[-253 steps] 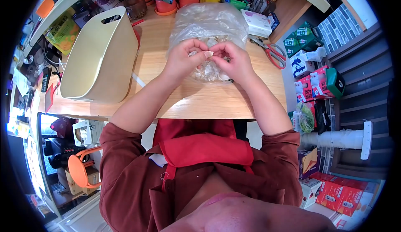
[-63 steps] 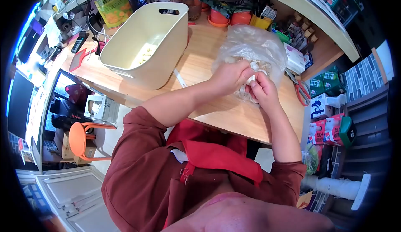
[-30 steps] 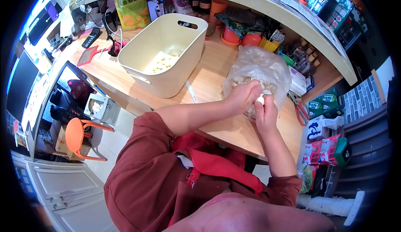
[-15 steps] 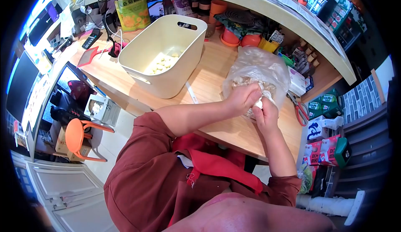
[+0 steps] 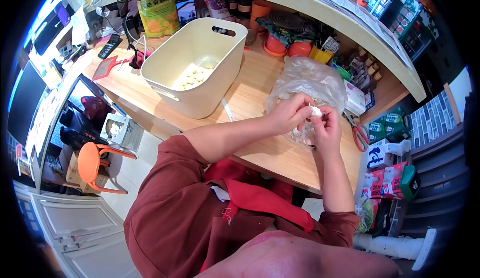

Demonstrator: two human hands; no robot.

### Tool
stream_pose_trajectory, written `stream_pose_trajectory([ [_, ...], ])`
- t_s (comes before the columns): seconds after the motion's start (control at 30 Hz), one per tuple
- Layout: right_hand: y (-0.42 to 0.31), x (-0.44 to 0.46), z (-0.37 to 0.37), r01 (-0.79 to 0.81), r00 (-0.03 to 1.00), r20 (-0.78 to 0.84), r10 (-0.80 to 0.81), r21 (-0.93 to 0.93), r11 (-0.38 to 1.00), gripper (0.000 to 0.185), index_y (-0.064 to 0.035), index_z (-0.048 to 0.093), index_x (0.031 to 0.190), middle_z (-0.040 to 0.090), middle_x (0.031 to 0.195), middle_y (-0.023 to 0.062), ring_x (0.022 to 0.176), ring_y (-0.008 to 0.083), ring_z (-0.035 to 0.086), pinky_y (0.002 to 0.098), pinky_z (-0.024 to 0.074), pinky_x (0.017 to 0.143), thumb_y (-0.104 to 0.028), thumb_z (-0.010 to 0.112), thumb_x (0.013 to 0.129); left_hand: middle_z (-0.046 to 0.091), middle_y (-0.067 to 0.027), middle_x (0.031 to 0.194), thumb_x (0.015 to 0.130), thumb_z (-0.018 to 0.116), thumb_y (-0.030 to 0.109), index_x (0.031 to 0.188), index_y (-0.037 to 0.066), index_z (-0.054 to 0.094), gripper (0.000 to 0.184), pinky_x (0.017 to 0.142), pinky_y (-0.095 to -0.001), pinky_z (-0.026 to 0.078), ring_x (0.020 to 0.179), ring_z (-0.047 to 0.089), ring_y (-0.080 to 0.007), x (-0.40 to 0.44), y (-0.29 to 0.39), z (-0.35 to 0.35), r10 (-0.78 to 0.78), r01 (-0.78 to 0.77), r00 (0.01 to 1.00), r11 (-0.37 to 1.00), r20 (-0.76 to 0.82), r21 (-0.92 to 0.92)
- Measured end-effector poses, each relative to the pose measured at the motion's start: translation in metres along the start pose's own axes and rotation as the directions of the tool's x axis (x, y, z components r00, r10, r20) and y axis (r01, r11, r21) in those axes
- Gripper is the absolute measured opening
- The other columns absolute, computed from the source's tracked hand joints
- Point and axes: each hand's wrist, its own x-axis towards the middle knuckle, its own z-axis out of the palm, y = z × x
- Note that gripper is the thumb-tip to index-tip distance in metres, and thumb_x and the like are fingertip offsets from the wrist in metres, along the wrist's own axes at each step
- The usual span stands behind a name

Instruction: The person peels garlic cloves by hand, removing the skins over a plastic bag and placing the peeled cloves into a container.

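Observation:
Over the near side of a clear plastic bag [image 5: 310,75], my left hand [image 5: 291,113] and my right hand [image 5: 327,130] meet, with fingers closed around a white garlic bulb [image 5: 315,111]. Both hands pinch it, the left from the left side and the right from below and right. Garlic and loose skins lie in the bag, partly hidden by my hands. To the left stands a cream plastic bin [image 5: 200,95] with peeled garlic cloves [image 5: 195,76] on its bottom.
Red-handled scissors [image 5: 361,137] lie at the table's right edge. A white strip-like object [image 5: 228,110] is beside the bin. Pots, jars and packets line the back under a raised shelf [image 5: 350,20]. An orange stool [image 5: 90,165] stands at left.
My fists have loosened into fingertip pinches, so the garlic shows more between them. My right hand has turned and shifted slightly up and right.

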Motion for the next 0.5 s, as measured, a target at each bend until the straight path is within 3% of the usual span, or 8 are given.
stream_pose_trajectory([
  [0.13, -0.004, 0.001, -0.004, -0.202, 0.979, 0.074, 0.188, 0.371, 0.907, 0.031, -0.0048, 0.049, 0.104, 0.051, 0.082, -0.0017, 0.069, 0.0051, 0.046, 0.0177, 0.0392, 0.057, -0.012, 0.066, 0.079, 0.052, -0.0012, 0.068, 0.091, 0.048, 0.016, 0.102, 0.003, 0.042, 0.018, 0.048, -0.0221, 0.041, 0.057, 0.051, -0.0071, 0.001, 0.002, 0.000, 0.087, -0.087, 0.995, 0.996, 0.040, -0.013],
  [0.23, -0.005, 0.000, -0.005, -0.266, 0.964, 0.115, 0.241, 0.496, 0.827, 0.030, -0.0053, 0.050, 0.103, 0.050, 0.082, -0.0018, 0.069, 0.0039, 0.045, 0.0168, 0.0382, 0.056, -0.012, 0.066, 0.079, 0.053, -0.0022, 0.073, 0.090, 0.050, 0.015, 0.102, 0.003, 0.043, 0.018, 0.050, -0.0208, 0.042, 0.060, 0.052, -0.0060, 0.009, -0.011, -0.001, 0.407, -0.398, 0.913, 0.886, 0.015, 0.236],
  [0.37, 0.000, 0.000, 0.000, -0.180, 0.982, 0.017, 0.190, 0.420, 0.889, 0.026, -0.0068, 0.051, 0.105, 0.053, 0.083, -0.0027, 0.060, 0.0020, 0.042, 0.0154, 0.0321, 0.050, -0.019, 0.061, 0.084, 0.053, -0.0021, 0.078, 0.088, 0.054, 0.012, 0.100, 0.003, 0.046, 0.018, 0.054, -0.0205, 0.043, 0.064, 0.052, -0.0052, 0.003, -0.002, -0.001, 0.124, -0.124, 0.992, 0.992, 0.034, -0.016],
  [0.43, 0.005, 0.000, 0.001, -0.110, 0.994, 0.002, 0.113, 0.250, 0.962, 0.025, -0.0064, 0.052, 0.108, 0.053, 0.085, -0.0023, 0.061, 0.0021, 0.042, 0.0158, 0.0326, 0.050, -0.018, 0.056, 0.087, 0.053, -0.0020, 0.079, 0.087, 0.055, 0.011, 0.100, 0.002, 0.046, 0.018, 0.055, -0.0207, 0.043, 0.065, 0.052, -0.0051, 0.002, -0.004, 0.002, 0.019, -0.007, 0.997, 0.985, 0.068, -0.171],
  [0.47, 0.006, 0.000, 0.001, -0.072, 0.997, -0.001, 0.073, 0.161, 0.984, 0.024, -0.0063, 0.053, 0.109, 0.053, 0.086, -0.0022, 0.061, 0.0021, 0.041, 0.0160, 0.0329, 0.051, -0.018, 0.054, 0.088, 0.054, -0.0027, 0.079, 0.085, 0.057, 0.010, 0.099, 0.002, 0.047, 0.019, 0.056, -0.0214, 0.044, 0.066, 0.052, -0.0060, 0.002, -0.007, 0.003, 0.009, 0.000, 0.998, 0.987, 0.055, -0.163],
  [0.5, 0.006, -0.001, 0.000, -0.100, 0.995, 0.005, 0.100, 0.129, 0.987, 0.025, -0.0049, 0.053, 0.110, 0.055, 0.092, 0.0010, 0.072, 0.0065, 0.046, 0.0192, 0.0363, 0.061, -0.018, 0.053, 0.089, 0.054, -0.0034, 0.080, 0.084, 0.058, 0.010, 0.098, 0.002, 0.048, 0.019, 0.057, -0.0221, 0.045, 0.068, 0.053, -0.0070, 0.002, -0.011, 0.004, 0.000, 0.007, 0.999, 0.988, 0.043, -0.155],
])
